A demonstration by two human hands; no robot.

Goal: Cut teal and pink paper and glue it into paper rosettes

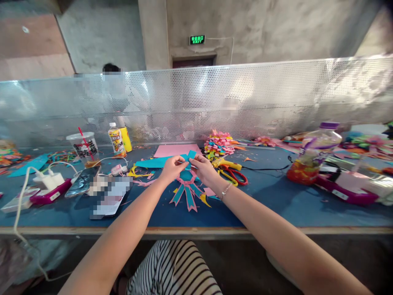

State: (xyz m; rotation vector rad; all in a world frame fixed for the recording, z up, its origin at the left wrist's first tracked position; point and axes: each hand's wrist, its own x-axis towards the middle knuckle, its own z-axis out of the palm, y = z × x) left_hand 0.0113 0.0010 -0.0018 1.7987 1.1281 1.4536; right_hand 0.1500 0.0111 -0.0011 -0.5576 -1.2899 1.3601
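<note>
Both hands meet above the middle of the blue table. A small blue paper piece [191,155] is pinched between the fingertips of my left hand [174,167] and my right hand [202,167]. Just under them lies a pink and blue paper rosette with pointed ribbon tails [190,197]; my hands hide part of its top. A long blue paper strip [150,163] extends to the left of my left hand. Behind the hands rests a pink paper sheet [176,150].
Right of my hands are red-handled scissors [241,178], a yellow glue gun [229,164] and a paper flower pile [218,143]. A large bottle [316,155] stands farther right. Phone [113,196], power strip [52,193], cup [84,149] and small bottle [116,141] are left.
</note>
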